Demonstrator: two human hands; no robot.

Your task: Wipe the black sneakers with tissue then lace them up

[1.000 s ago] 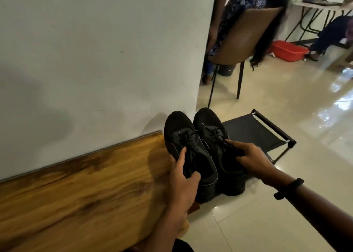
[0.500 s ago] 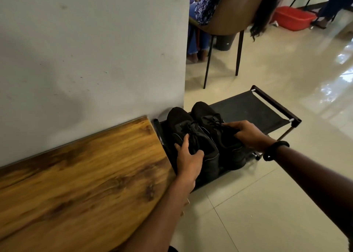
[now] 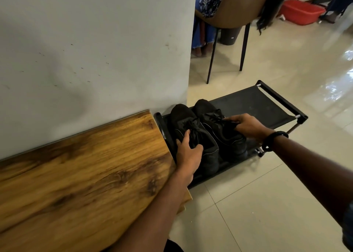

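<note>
Two black lace-up fabric sneakers [image 3: 207, 110] stand side by side on a low black fabric shoe rack [image 3: 248, 102]. Left hand [image 3: 188, 152] and right hand [image 3: 248, 126]: fingers clamped on one sneaker each. Laces appear threaded; no tissue visible, so wiping is unconfirmed; task likely near completion.

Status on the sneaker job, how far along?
Looks done: laces run up both the left sneaker and the right sneaker. Wiping can't be confirmed; no tissue is in view. In hand: the left hand grips the left sneaker and the right hand grips the right sneaker, both on the black shoe rack. Left: probably just letting go; whether the knots are tied, I can't tell.
</note>
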